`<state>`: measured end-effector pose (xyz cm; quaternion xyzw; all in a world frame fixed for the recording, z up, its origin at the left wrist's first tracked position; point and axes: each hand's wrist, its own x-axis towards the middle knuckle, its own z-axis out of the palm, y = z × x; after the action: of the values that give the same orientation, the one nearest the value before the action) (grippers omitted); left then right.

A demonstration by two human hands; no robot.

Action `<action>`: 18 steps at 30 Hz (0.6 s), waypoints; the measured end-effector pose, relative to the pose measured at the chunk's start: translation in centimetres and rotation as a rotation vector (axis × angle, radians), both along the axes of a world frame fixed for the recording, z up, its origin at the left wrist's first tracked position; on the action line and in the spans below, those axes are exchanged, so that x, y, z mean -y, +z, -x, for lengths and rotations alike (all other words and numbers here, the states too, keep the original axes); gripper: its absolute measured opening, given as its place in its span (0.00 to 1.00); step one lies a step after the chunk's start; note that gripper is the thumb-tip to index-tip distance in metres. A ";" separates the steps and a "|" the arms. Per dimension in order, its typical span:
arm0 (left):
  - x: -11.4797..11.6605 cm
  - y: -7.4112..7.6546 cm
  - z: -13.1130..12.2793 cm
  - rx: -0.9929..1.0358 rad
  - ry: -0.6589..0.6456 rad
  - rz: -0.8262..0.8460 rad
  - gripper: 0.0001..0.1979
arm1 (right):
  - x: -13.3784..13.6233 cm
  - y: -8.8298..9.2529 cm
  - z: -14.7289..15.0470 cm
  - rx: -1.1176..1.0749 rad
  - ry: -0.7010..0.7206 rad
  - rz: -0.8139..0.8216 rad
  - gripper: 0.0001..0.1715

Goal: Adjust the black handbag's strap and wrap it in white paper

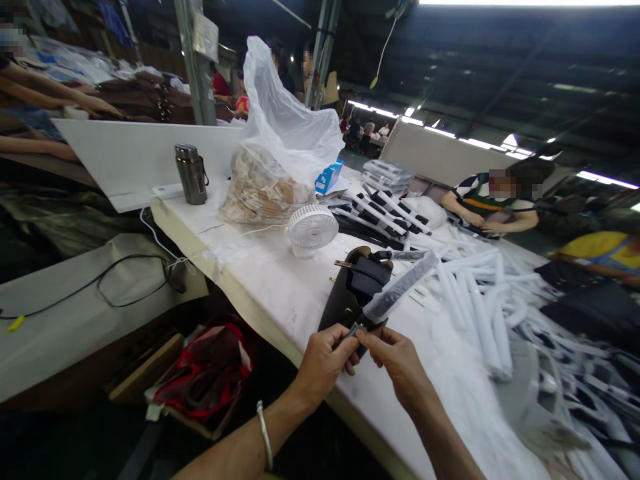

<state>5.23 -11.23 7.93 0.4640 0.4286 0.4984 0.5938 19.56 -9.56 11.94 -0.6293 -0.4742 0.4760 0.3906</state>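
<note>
A black handbag (340, 297) with gold-coloured fittings lies at the table's near edge, just past my hands. From it a strap (400, 290) in a clear plastic wrap slants up to the right. My left hand (327, 357) is closed, thumb and fingers pinching the strap's end beside the bag. Close against it, my right hand (393, 353) also pinches the strap's end, near a small metal fitting. The exact spot between the fingertips is partly hidden.
Beyond the bag stand a white fan (313, 230), a clear plastic sack (270, 180) and a steel flask (191, 175). Wrapped straps (480, 300) heap up on the right of the table (270, 287). A co-worker (495, 200) sits across. Below left is a red-edged bag (205, 373) in a box.
</note>
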 end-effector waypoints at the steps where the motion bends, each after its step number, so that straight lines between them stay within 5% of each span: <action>1: -0.1 -0.1 0.1 0.029 -0.026 0.020 0.20 | 0.0 0.1 -0.1 -0.002 0.020 0.007 0.25; 9: -0.6 -0.1 0.8 0.290 -0.161 0.253 0.22 | 0.1 0.8 -1.1 -0.016 0.216 0.013 0.20; 18: 0.6 0.4 0.0 0.368 -0.185 0.442 0.26 | 0.1 -1.5 0.1 0.034 0.044 -0.077 0.15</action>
<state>5.19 -11.82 8.31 0.2625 0.3678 0.4123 0.7911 19.43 -9.71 10.45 -0.6112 -0.5124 0.4551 0.3959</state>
